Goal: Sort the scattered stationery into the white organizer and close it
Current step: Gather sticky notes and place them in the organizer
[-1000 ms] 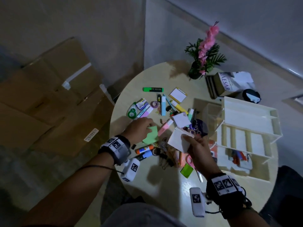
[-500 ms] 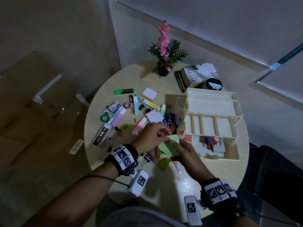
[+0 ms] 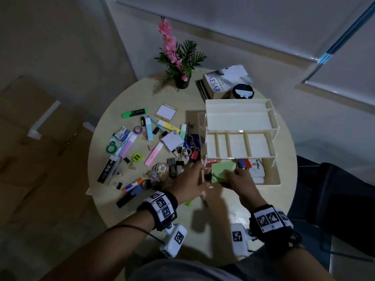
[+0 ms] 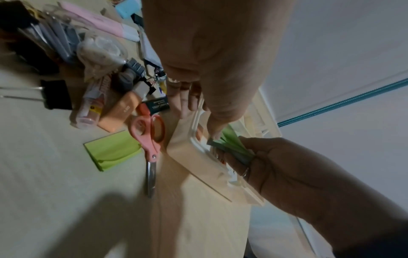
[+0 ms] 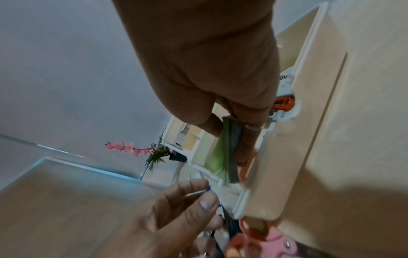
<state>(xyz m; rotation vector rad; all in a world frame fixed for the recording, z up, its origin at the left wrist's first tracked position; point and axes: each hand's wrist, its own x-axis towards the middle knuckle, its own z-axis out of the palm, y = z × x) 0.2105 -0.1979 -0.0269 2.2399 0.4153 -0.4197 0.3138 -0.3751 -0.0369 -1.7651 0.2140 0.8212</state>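
The white organizer (image 3: 272, 126) stands open in tiers on the right of the round table (image 3: 253, 209). My right hand (image 3: 233, 175) grips a green sticky-note pad (image 3: 222, 171) low inside the bottom tray, beside markers (image 3: 243, 163) lying there. The right wrist view shows the pad (image 5: 218, 157) on edge between the thumb and fingers of my right hand (image 5: 238, 136). My left hand (image 3: 199, 173) has straight fingers at the tray's left rim (image 4: 183, 144), one fingertip (image 4: 213, 134) touching the pad's corner (image 4: 232, 144).
Loose stationery covers the table left of the organizer: highlighters (image 3: 134, 112), note pads (image 3: 165, 112), binder clips, tape rolls, a glue stick (image 3: 132, 185). Pink scissors (image 4: 150, 139) and a lime pad (image 4: 112, 151) lie under my left wrist. A flower pot (image 3: 182, 83) and a book (image 3: 219, 82) stand behind.
The green pad went from the table, under my left hand, into both hands and then right into the organizer's bottom tray. My right hand now grips it alone; the white pad is out of it.
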